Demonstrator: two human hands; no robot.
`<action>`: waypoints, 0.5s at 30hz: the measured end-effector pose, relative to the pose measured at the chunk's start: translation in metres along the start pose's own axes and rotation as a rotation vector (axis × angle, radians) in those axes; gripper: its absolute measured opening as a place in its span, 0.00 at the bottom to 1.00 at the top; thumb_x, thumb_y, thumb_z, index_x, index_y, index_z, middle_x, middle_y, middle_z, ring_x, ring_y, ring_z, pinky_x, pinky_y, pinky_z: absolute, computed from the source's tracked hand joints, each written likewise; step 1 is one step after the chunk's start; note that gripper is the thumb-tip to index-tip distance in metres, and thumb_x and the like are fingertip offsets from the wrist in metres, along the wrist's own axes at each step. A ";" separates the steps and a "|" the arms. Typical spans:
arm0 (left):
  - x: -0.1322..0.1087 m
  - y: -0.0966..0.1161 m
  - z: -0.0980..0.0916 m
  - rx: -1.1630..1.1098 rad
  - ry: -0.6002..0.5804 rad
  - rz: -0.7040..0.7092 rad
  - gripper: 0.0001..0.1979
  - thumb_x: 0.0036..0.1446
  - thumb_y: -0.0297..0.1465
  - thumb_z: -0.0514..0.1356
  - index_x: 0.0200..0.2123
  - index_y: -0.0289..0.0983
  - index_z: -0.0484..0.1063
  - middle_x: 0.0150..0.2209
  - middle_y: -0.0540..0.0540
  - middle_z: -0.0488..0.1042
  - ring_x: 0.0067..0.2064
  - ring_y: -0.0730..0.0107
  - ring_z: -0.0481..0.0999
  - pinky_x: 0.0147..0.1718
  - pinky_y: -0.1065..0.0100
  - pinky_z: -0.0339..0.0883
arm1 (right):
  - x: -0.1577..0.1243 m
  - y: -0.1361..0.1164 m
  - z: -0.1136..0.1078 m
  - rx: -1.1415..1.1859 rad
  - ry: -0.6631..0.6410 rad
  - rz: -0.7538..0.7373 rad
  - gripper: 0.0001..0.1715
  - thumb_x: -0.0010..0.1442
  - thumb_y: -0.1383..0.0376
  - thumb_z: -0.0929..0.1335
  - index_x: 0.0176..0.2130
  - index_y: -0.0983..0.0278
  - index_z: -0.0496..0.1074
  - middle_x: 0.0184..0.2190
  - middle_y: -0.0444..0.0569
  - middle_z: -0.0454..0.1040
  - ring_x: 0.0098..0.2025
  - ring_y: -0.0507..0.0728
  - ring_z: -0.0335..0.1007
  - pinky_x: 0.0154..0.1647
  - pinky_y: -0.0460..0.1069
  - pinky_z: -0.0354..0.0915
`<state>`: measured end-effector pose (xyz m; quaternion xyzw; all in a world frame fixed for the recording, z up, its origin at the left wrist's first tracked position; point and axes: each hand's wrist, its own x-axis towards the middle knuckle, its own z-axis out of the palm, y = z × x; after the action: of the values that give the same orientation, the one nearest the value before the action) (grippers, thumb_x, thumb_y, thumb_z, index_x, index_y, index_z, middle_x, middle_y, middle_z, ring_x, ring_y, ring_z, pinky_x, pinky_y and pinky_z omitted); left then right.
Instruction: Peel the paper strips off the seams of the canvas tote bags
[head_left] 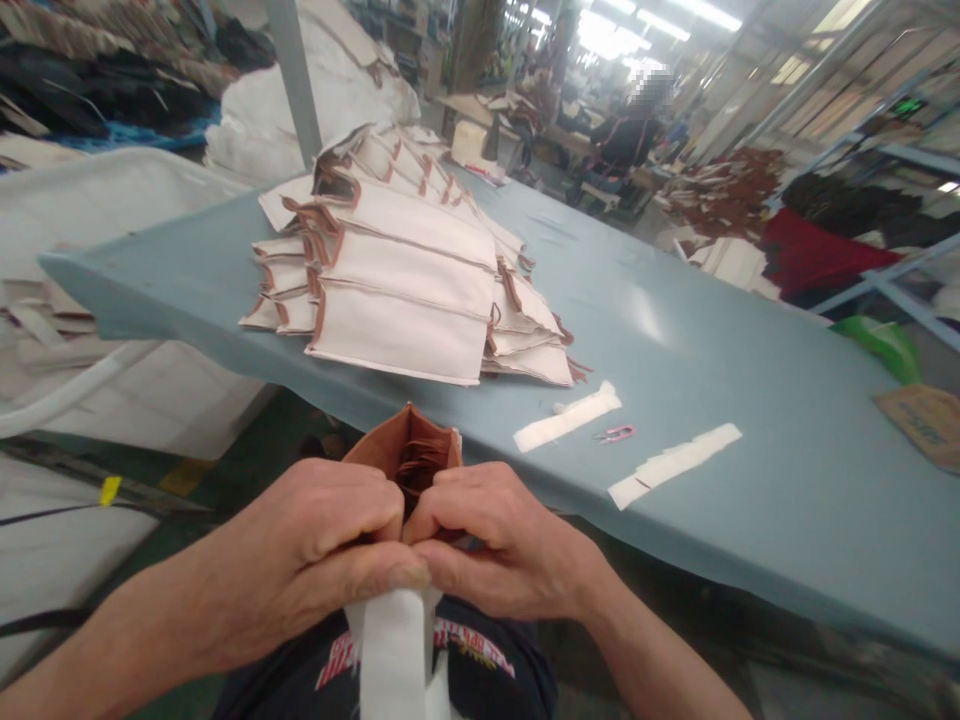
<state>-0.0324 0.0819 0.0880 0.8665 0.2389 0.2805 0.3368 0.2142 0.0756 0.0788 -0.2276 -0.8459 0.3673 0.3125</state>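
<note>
Two hands [337, 515] on one brown-lined pouch [381, 447]

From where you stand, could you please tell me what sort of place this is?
Most likely a textile workshop: a pile of fabric pieces lies on the table, and small snips lie between two white strips.

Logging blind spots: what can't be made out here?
All in the head view:
Middle of the brown piece: hidden by the left hand and right hand.
Lower end of the strap: cut off by the picture's bottom edge.
Shirt print: partly covered by the strap.
Hands of the co-worker: too distant, blurred.
</note>
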 end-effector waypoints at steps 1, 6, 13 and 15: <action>0.001 0.000 0.000 -0.002 0.000 -0.015 0.31 0.89 0.47 0.50 0.29 0.41 0.62 0.25 0.58 0.65 0.26 0.75 0.64 0.28 0.68 0.56 | -0.001 -0.001 -0.001 -0.021 -0.008 0.015 0.26 0.88 0.50 0.65 0.38 0.60 0.73 0.30 0.44 0.77 0.31 0.54 0.69 0.39 0.49 0.65; 0.007 -0.001 0.008 -0.081 0.067 -0.112 0.31 0.85 0.44 0.59 0.25 0.39 0.63 0.23 0.58 0.59 0.24 0.75 0.58 0.26 0.65 0.47 | -0.003 0.002 0.000 -0.017 0.019 0.067 0.28 0.86 0.48 0.67 0.35 0.59 0.70 0.28 0.41 0.72 0.29 0.53 0.64 0.37 0.49 0.64; 0.010 -0.002 0.040 -0.864 0.071 -0.573 0.47 0.59 0.78 0.62 0.19 0.43 0.52 0.19 0.59 0.49 0.21 0.78 0.45 0.19 0.69 0.42 | -0.001 0.011 0.002 0.170 0.004 0.129 0.28 0.84 0.46 0.69 0.36 0.61 0.75 0.31 0.43 0.78 0.33 0.52 0.73 0.41 0.47 0.67; 0.008 -0.004 0.047 -0.875 0.100 -0.601 0.48 0.54 0.82 0.60 0.19 0.43 0.52 0.18 0.59 0.49 0.21 0.79 0.44 0.18 0.70 0.42 | -0.001 0.012 0.001 0.203 0.007 0.122 0.26 0.84 0.49 0.69 0.37 0.61 0.77 0.33 0.44 0.81 0.34 0.52 0.74 0.41 0.46 0.68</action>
<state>0.0027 0.0685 0.0585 0.5241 0.3532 0.2858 0.7203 0.2154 0.0820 0.0688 -0.2471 -0.7878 0.4685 0.3141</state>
